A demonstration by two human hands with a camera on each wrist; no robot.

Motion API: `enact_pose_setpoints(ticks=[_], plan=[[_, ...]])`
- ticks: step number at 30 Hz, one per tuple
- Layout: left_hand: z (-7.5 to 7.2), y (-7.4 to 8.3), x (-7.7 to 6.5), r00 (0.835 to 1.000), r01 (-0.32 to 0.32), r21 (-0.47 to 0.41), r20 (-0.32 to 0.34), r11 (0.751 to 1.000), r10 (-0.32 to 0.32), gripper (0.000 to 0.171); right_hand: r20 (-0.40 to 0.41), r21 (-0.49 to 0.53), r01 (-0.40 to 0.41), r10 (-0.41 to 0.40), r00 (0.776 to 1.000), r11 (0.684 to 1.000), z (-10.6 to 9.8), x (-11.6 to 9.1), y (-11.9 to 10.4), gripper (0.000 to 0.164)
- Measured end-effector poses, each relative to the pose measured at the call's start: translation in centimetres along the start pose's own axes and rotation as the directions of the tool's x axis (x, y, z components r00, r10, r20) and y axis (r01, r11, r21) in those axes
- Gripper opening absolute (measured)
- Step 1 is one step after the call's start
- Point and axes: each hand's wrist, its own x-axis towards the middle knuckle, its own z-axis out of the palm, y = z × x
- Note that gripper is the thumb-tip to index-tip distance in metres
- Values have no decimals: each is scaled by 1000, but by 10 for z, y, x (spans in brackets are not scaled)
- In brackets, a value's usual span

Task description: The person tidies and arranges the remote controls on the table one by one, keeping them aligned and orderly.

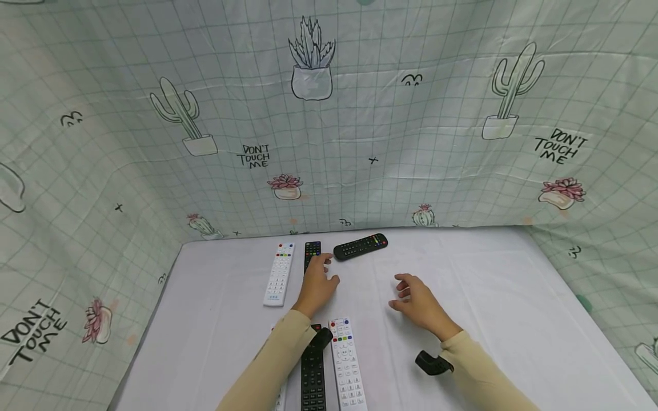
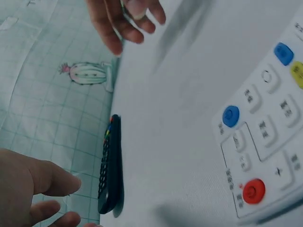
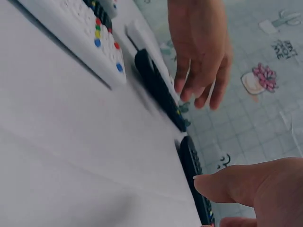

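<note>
My left hand (image 1: 317, 286) hovers over the lower part of a slim black remote control (image 1: 312, 249), fingers relaxed and holding nothing. Just beyond its fingertips lies a second black remote with rounded ends (image 1: 361, 246), set at a slant. To the right, my right hand (image 1: 417, 302) is held above the white table, fingers loosely bent around nothing. The right wrist view shows the left hand (image 3: 203, 52) near the slim black remote (image 3: 158, 87), with a gap between them. The right thumb overlaps the rounded black remote (image 3: 189, 161) in that view.
A white remote (image 1: 279, 274) lies left of the slim black one. Nearer me are a long black remote (image 1: 312, 377), partly under the left wrist strap, another white remote (image 1: 348, 365), and a third white one mostly hidden by my sleeve. A cactus-print cloth (image 1: 360, 125) hangs behind the table.
</note>
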Motion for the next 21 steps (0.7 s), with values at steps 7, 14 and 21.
enact_pose_setpoints(ticks=[7,14,21], plan=[[9,4,12,998,65,-36,-25,997,-66,56,-45,-36,-4,2,999,999,-6,30,8,57],[14,8,18,997,75,-39,-22,996,-76,56,-62,-66,-17,13,998,998,-10,61,14,57],[20,9,29,992,125,-1,-36,992,-125,57,-69,-72,-38,33,997,997,-18,90,15,58]])
